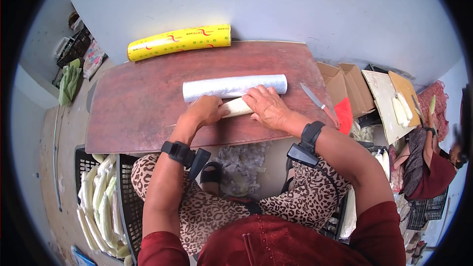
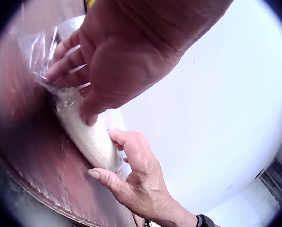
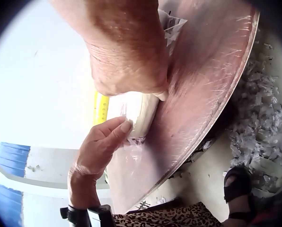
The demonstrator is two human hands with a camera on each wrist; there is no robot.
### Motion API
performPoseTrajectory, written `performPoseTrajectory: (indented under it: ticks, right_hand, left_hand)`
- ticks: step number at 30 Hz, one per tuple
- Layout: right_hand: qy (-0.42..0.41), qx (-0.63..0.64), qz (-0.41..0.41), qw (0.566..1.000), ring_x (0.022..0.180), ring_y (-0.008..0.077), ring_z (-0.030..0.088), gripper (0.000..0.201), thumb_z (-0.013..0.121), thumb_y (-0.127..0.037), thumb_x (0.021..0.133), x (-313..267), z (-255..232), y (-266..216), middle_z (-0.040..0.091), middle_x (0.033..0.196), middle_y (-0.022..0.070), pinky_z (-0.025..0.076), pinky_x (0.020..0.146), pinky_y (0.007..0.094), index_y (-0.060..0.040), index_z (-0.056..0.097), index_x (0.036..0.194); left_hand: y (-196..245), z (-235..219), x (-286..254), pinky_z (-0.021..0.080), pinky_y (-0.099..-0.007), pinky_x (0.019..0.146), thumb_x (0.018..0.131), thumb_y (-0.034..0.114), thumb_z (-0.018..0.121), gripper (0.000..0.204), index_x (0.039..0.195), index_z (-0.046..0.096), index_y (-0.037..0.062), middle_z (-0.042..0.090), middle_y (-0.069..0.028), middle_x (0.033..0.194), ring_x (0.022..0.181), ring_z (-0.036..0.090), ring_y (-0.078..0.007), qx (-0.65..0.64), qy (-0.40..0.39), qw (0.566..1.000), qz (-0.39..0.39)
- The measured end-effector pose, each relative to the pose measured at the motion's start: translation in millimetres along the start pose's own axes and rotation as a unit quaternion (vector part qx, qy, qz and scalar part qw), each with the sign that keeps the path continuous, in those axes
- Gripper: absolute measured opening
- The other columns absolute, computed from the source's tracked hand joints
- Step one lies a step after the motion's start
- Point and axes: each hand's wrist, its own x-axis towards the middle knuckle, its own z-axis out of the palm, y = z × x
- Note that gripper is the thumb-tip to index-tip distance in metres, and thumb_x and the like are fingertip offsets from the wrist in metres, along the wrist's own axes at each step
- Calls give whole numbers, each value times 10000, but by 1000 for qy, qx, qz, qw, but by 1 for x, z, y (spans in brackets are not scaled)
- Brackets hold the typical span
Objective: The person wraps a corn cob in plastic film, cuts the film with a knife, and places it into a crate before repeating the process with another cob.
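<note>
A pale, long vegetable (image 1: pixel 236 108) lies crosswise on the red-brown table, with clear film around its ends. Its left end is in my left hand (image 1: pixel 204 111), the thumb along its near side and the fingers over the film. My right hand (image 1: pixel 270 109) grips the other end, thumb toward me and fingers on the far side. Right behind it lies a roll of clear cling film (image 1: pixel 221 87). In the left wrist view, crinkled film bunches at one tip of the vegetable (image 2: pixel 86 135). My right palm hides part of it in the right wrist view.
A yellow printed roll (image 1: pixel 180 42) lies at the table's back edge. A knife (image 1: pixel 315 98) and a red cloth or bag (image 1: pixel 344 114) are at the right. Crates of pale vegetables (image 1: pixel 103 202) stand beside my legs; film scraps (image 1: pixel 241 165) cover the floor. Another person (image 1: pixel 433 167) sits far right.
</note>
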Motion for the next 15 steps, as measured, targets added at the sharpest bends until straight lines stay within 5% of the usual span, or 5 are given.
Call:
performPoseTrajectory:
  ticks: [6,9,12,15]
  right_hand:
    - [-7,1,13,1000,1107,272,457,540,784,-156,702,5,-2,-1,493,1159,74,352,888,446,-82,512,1162]
    - [-11,-11,10,1000,1086,273,462,497,768,-144,711,7,-1,-1,495,1136,78,352,876,444,-80,521,1137]
    - [2,-23,2,1000,1049,274,470,412,724,-118,732,8,1,0,495,1101,85,353,864,442,-77,527,1091]
    - [17,-32,-5,999,1021,275,476,337,674,-92,747,9,4,0,496,1069,91,354,856,442,-73,530,1051]
  left_hand:
    - [-33,1,-25,493,-413,711,777,149,676,188,909,670,14,672,-211,839,790,647,-350,-22,28,998,43]
    - [-54,12,-20,492,-430,709,754,110,644,143,871,668,30,669,-203,834,800,643,-369,30,56,997,-35]
    - [-67,10,-26,494,-447,717,746,92,609,123,841,670,41,669,-203,846,817,637,-389,39,90,995,-14]
    - [-66,-3,-33,512,-452,818,810,119,576,227,996,698,77,670,-213,1014,955,641,-387,90,41,992,-73]
